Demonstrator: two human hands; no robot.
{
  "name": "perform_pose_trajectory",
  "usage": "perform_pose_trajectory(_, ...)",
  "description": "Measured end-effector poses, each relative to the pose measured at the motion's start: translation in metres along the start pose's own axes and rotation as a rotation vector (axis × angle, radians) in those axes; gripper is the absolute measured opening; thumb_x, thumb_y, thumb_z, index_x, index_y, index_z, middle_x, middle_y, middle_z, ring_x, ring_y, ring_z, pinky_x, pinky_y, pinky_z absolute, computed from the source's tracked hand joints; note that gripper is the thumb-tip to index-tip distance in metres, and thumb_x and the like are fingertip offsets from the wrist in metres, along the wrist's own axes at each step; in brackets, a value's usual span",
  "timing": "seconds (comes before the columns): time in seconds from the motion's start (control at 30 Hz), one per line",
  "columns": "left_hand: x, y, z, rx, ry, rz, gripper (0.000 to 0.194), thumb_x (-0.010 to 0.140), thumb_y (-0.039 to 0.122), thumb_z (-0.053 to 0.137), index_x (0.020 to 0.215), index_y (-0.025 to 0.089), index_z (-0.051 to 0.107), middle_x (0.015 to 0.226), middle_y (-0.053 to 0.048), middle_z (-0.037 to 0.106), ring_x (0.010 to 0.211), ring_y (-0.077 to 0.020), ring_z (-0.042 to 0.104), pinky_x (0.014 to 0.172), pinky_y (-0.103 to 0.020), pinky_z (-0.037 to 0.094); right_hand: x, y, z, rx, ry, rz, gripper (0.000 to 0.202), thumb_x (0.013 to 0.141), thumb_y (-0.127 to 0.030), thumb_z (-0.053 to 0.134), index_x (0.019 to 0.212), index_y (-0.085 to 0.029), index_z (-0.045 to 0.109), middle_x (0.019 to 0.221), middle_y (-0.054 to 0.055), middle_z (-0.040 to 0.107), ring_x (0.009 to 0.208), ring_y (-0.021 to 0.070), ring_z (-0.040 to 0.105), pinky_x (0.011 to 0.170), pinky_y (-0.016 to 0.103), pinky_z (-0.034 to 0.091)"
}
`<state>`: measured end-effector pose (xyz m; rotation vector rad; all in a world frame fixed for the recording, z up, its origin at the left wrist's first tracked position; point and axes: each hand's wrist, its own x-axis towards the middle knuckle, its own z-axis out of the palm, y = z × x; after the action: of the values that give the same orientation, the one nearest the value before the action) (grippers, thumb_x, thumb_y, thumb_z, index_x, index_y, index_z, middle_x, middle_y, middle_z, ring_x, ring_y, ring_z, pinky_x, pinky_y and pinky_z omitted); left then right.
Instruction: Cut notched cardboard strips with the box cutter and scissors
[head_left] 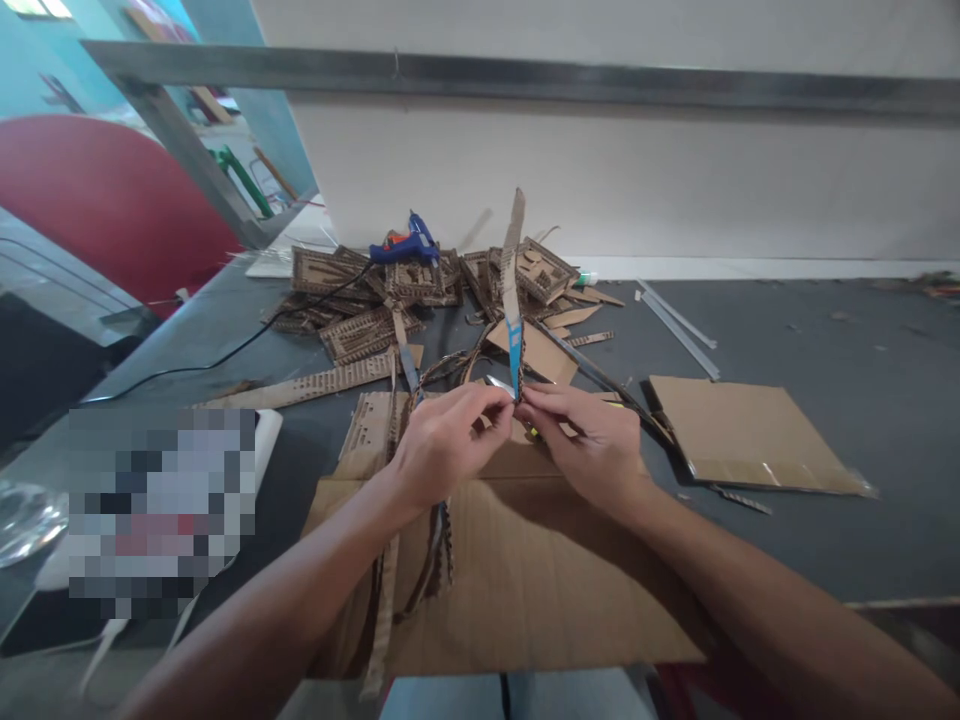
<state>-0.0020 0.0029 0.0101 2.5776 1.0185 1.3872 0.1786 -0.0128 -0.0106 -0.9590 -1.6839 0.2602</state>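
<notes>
Both hands meet over the middle of the bench, fingers pinched together. A long, narrow corrugated cardboard strip point(511, 275) with a blue printed patch rises upright from between them, its lower end at the fingertips. My left hand point(454, 435) grips that end from the left, and my right hand point(589, 435) pinches it from the right. Just behind the fingers a pointed silver blade point(496, 383) shows; the rest of it is hidden. Beneath the hands lies a large brown cardboard sheet point(555, 590), with loose curled strips point(442, 550) on its left side.
Small cardboard pieces point(360, 330) are heaped at the back, with a blue glue gun point(409, 243) on top. Clear glue sticks point(679, 330) and a flat cardboard panel point(750, 425) lie right. A cabled, pixelated device point(266, 440) sits left. A metal rail point(525, 78) crosses behind.
</notes>
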Motion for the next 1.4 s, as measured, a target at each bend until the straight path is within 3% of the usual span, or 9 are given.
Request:
perform_pose_trajectory(0.23,-0.001,-0.005,-0.001,0.028,-0.071,0.025,0.007,0.095,0.016,0.057,0.096,0.017,0.064,0.081,-0.002,0.072,0.07,-0.0107,0.068,0.066,-0.019,0.051,0.004,-0.003,-0.001,-0.037,-0.055,-0.028,0.015,0.091,-0.02,0.065,0.097,-0.025,0.077,0.103,0.005,0.079,0.093,0.0209,0.076,0.085,0.035,0.064)
perform_pose_trajectory(0.63,0.001,-0.004,0.005,0.082,-0.025,0.091,0.005,0.091,0.015,0.059,0.088,0.016,0.064,0.073,0.001,0.07,0.058,-0.0086,0.06,0.056,-0.019,0.045,0.003,0.004,0.008,-0.137,0.064,-0.221,0.015,0.086,-0.012,0.063,0.093,-0.021,0.072,0.089,0.006,0.079,0.08,0.0175,0.076,0.076,0.028,0.064)
perform_pose_trajectory(0.93,0.001,-0.005,0.008,0.081,-0.051,0.048,0.005,0.089,0.016,0.062,0.086,0.016,0.065,0.07,0.001,0.069,0.058,-0.0091,0.061,0.054,-0.019,0.043,0.003,0.005,0.01,-0.199,0.087,-0.2,0.01,0.086,-0.012,0.063,0.087,-0.022,0.066,0.076,0.002,0.075,0.067,0.0143,0.072,0.063,0.023,0.059)
perform_pose_trajectory(1.2,0.006,-0.002,0.009,-0.089,-0.019,-0.083,0.005,0.083,0.012,0.065,0.082,0.017,0.066,0.068,0.003,0.071,0.055,-0.0068,0.06,0.057,-0.016,0.047,0.005,0.002,0.008,-0.17,0.048,-0.087,0.007,0.086,-0.015,0.062,0.083,-0.02,0.065,0.072,0.001,0.073,0.057,0.0116,0.067,0.058,0.022,0.055)
perform_pose_trajectory(1.4,0.007,-0.004,0.006,-0.114,-0.036,-0.112,0.003,0.084,0.014,0.065,0.083,0.016,0.066,0.07,0.002,0.072,0.057,-0.0076,0.062,0.057,-0.017,0.048,0.008,-0.002,0.001,-0.141,-0.025,-0.102,0.007,0.089,-0.015,0.063,0.091,-0.019,0.068,0.08,0.003,0.077,0.066,0.0134,0.072,0.066,0.022,0.058)
